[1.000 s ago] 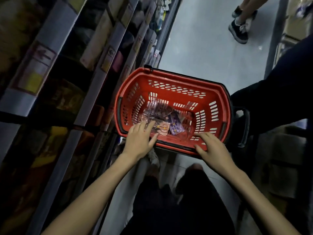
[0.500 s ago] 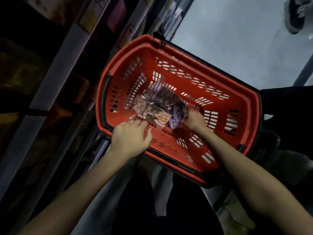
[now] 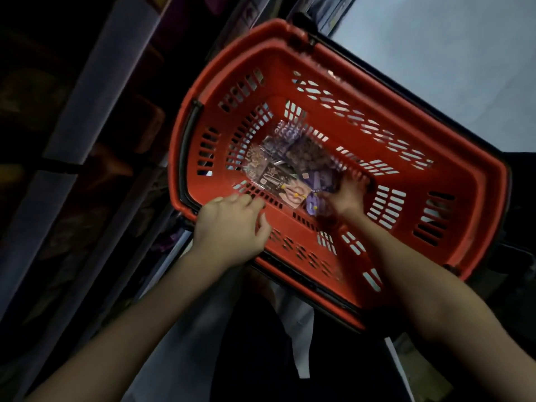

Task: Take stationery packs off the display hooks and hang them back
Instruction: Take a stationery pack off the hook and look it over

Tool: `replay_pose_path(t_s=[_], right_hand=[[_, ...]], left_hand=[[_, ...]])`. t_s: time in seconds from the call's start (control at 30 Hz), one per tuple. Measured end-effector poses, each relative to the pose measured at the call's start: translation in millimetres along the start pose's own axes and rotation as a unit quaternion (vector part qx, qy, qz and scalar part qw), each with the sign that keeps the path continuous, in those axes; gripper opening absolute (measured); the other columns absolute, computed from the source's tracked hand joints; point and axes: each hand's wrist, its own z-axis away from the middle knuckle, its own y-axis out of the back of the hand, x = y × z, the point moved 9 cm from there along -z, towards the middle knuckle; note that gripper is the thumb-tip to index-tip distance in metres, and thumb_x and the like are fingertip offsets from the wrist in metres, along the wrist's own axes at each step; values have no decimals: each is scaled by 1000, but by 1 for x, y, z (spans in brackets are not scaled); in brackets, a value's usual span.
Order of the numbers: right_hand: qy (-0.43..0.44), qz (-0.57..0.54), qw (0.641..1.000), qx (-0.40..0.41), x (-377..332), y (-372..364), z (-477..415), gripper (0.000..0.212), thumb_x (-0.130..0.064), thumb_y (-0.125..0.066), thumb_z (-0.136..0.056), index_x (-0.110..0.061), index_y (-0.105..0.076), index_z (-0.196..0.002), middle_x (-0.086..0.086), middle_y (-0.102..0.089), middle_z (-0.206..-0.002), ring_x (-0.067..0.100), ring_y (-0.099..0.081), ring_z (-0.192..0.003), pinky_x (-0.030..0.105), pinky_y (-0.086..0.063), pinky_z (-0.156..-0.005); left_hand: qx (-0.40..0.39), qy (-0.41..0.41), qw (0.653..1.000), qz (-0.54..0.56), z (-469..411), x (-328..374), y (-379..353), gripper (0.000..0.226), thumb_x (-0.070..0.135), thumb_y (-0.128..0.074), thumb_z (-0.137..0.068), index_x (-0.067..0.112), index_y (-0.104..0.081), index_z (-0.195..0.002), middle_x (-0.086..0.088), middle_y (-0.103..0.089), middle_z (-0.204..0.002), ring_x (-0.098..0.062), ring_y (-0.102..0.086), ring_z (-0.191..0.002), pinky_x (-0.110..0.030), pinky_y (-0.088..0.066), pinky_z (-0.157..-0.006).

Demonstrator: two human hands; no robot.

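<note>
The stationery packs (image 3: 290,166) lay in a loose, overlapping heap on the floor of the red shopping basket (image 3: 406,117), toward its left end. They were clear-fronted cards printed in purple, black and pink, and none was on a hook. Being flat and slippery, they had probably been dropped there as a holding place before rehanging, which would explain the untidy fan they formed.

The right hand (image 3: 346,195) was down inside the basket at the right edge of the heap, its fingers bent and touching the purple pack (image 3: 322,181) nearest it. Motion blur hid the fingertips, so I could not tell whether they had closed on that pack or were only reaching for it.

The left hand (image 3: 232,227) rested on the basket's near rim, fingers curled loosely over the edge and thumb set apart along the inner wall. It carried no pack; judging by the placement, it was steadying the basket while the other hand reached in.

The basket sat tilted beside dark display shelving (image 3: 87,117) on the left, whose contents were too dim to make out, with pale floor (image 3: 449,53) beyond.
</note>
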Motion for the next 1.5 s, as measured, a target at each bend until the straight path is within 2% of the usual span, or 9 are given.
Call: replay_pose_path(t_s=[0.1,0.27,0.47,0.63,0.73,0.87,1.0,1.27,1.5], right_hand=[[22,-56,998,-9,-8,0,16,58,-32,-86,-80,-10,-63,-128,16,-70,-125,33,-66,-114,32,-45,-86],[51,-52,997,11,-19,16,48,49,-21,-77,-89,-12,-59,-134,16,-71,-124,36,-66,-112,35,-47,-86],[44,-187,981,23,-10,39,67,15,-4,-77,-85,-13,-66,-90,2,-73,-87,16,-65,-80,42,-57,-82],[61,-332,941,-35,-32,58,92,14,3,-67,-94,-10,-69,-100,-8,-76,-86,-1,-70,-74,14,-54,-71],[68,-399,912,-63,-40,63,102,14,-1,-64,-97,-11,-69,-106,-2,-76,-95,5,-72,-79,19,-57,-73],[66,-433,895,-87,-51,59,107,16,0,-60,-98,-12,-69,-104,-5,-76,-88,6,-66,-68,16,-52,-61],[66,-469,876,-86,-61,60,108,22,1,-59,-98,-10,-69,-114,6,-77,-104,15,-71,-83,28,-60,-81],[32,-402,915,-5,-60,80,105,23,2,-64,-95,-11,-60,-76,0,-70,-72,12,-63,-61,25,-48,-56],[20,-401,914,54,-34,107,124,17,4,-64,-95,-7,-66,-108,5,-74,-96,12,-70,-80,24,-55,-72]], left_hand=[[-8,-6,1000,-11,0,3,-1,41,41,-39,-90,21,-74,-95,0,-72,-85,-25,-68,-80,-35,-47,-70],[-27,-3,999,-17,0,3,-3,40,40,-38,-90,20,-73,-92,-1,-72,-85,-26,-67,-80,-35,-46,-70],[-59,-2,998,31,-14,17,-1,36,40,-40,-101,21,-62,-122,-3,-68,-117,-28,-65,-110,-39,-46,-87],[-72,77,981,163,-34,21,-9,41,40,-46,-104,16,-48,-138,0,-68,-103,-25,-68,-88,-32,-41,-58],[-120,171,893,398,-47,15,-28,56,43,-60,-99,13,-40,-141,0,-70,-107,-20,-70,-91,-30,-52,-72],[-197,192,715,643,-52,31,-42,17,20,-62,-101,18,-64,-118,-4,-75,-119,-12,-69,-95,-30,-53,-93],[-173,194,640,723,-50,28,-46,20,8,-60,-101,21,-68,-114,-1,-77,-107,-15,-72,-96,-41,-54,-96],[-54,201,677,705,-55,12,-37,28,-11,-60,-95,4,-63,-118,-10,-71,-108,3,-71,-70,-15,-56,-65],[-24,216,674,706,-51,0,-35,30,-12,-58,-96,3,-62,-121,-15,-70,-114,-1,-72,-75,-16,-58,-70]])
